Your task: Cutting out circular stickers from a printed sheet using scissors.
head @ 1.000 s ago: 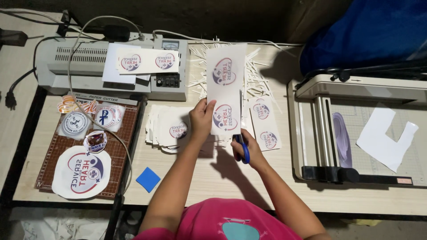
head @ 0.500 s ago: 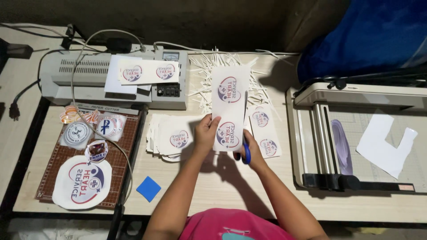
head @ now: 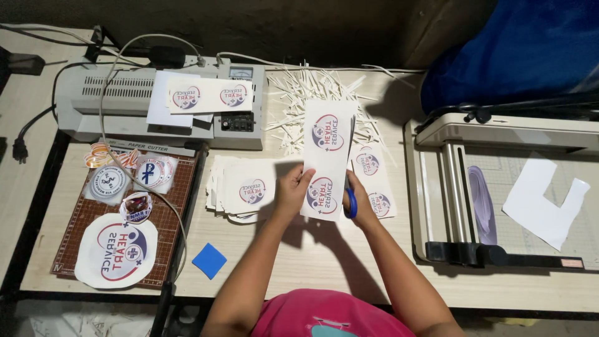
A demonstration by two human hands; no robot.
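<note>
My left hand (head: 292, 189) pinches the left edge of a long white printed sheet (head: 328, 156) that carries two round red-and-blue logos. My right hand (head: 360, 203) grips blue-handled scissors (head: 350, 203) at the sheet's lower right edge; the blades are hidden behind the paper. The sheet is held above the table, over a strip of similar logos (head: 372, 178). A stack of cut logo sheets (head: 243, 189) lies just left of my left hand.
A grey laminator (head: 125, 100) with printed sheets on top sits at the back left. A brown paper cutter board (head: 125, 218) holds round stickers. Thin white paper offcuts (head: 306, 87) pile up behind. A large paper trimmer (head: 499, 193) stands right. A blue square (head: 209, 260) lies near the front.
Both hands and the printed sheet stay together in much the same place near the table's middle; the sheet has tilted slightly. Any other shift looks like head movement.
</note>
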